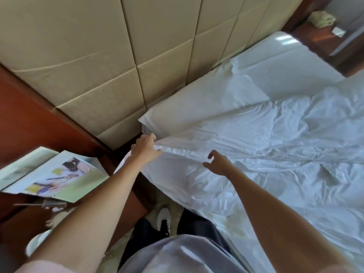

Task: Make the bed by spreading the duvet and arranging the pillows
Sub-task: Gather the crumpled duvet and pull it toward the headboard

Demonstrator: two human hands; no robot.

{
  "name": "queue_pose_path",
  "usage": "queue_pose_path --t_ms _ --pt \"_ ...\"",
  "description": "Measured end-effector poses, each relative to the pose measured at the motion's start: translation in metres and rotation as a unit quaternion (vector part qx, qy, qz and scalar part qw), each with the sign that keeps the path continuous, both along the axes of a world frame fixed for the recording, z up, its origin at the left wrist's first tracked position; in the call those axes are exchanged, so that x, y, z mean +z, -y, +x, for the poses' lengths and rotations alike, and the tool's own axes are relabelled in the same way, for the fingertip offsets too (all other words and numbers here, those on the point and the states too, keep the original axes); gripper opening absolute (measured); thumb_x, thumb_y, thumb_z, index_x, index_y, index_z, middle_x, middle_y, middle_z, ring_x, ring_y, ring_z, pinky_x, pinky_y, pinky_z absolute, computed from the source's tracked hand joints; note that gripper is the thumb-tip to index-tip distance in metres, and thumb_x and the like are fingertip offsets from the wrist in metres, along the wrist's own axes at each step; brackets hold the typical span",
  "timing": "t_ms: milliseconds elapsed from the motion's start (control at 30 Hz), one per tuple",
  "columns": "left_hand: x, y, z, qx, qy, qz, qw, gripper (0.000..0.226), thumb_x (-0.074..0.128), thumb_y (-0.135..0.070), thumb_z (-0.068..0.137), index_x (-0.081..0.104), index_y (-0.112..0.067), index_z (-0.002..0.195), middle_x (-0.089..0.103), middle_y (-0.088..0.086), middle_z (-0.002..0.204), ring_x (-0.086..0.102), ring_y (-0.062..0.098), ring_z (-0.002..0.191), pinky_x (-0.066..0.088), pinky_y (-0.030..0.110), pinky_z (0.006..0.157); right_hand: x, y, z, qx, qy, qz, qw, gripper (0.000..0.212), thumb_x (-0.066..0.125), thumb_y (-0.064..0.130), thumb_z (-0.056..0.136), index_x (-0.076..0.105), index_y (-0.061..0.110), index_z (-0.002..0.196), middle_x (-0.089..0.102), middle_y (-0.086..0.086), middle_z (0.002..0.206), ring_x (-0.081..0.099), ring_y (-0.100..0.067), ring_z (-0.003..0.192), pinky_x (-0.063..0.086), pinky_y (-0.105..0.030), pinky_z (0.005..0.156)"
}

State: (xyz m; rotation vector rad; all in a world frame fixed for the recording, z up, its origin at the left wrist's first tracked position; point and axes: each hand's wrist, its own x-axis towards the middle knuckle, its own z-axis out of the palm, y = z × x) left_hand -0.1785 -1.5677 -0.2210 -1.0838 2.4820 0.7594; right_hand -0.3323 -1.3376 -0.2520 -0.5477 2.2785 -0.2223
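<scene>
Head camera looks steeply down, close over the bed's (256, 134) near corner.

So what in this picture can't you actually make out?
All in the head view:
- Left hand: its fingertips are buried in the duvet edge, so the exact grip is hidden.
- Pillow: its lower edge lies under the duvet.
- Magazine: print too blurred to read.
- Far nightstand: items on it too small and overexposed to identify.
- Foot of the bed: cut off by the right frame edge.

My duvet (246, 138) lies across the bed, its top edge just before the pillow (197, 99) at the headboard (118, 56); magazines (53, 174) lie on the nightstand at my left.
</scene>
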Motion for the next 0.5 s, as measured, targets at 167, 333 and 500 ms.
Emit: queue_pose_path --t_ms 167,333,500 --pt "-0.045 -0.066 -0.061 -0.165 -0.056 0.031 0.984 0.079 0.063 -0.043 0.089 0.024 -0.018 0.152 0.036 0.005 0.152 0.04 0.028 0.136 0.036 0.044 0.109 -0.059 -0.025 -0.043 0.18 -0.069 0.123 0.973 0.116 0.079 0.05 0.073 -0.001 0.035 0.155 -0.003 -0.003 0.164 0.005 -0.035 0.15 0.022 -0.058 0.113" --pt "-0.115 -0.125 -0.113 -0.217 0.019 0.093 0.972 0.111 0.071 -0.045 0.083 -0.012 -0.031 0.155 -0.009 -0.004 0.164 -0.007 0.027 0.151 0.003 0.055 0.12 -0.125 -0.046 -0.08 0.253 -0.123 0.127 0.951 0.125 0.081 0.045 0.072 -0.012 0.033 0.155 -0.012 0.006 0.164 -0.007 -0.027 0.151 0.004 -0.058 0.118" --pt "-0.165 -0.131 -0.136 -0.225 0.076 -0.018 0.971 0.11 0.07 -0.051 0.081 -0.006 -0.022 0.156 -0.004 0.001 0.163 -0.005 0.028 0.15 0.001 0.056 0.119 -0.156 -0.048 -0.115 0.208 -0.232 -0.097 0.945 0.057 0.048 0.008 0.072 0.062 0.023 0.126 0.064 -0.001 0.122 0.062 -0.026 0.11 0.057 -0.036 0.081"
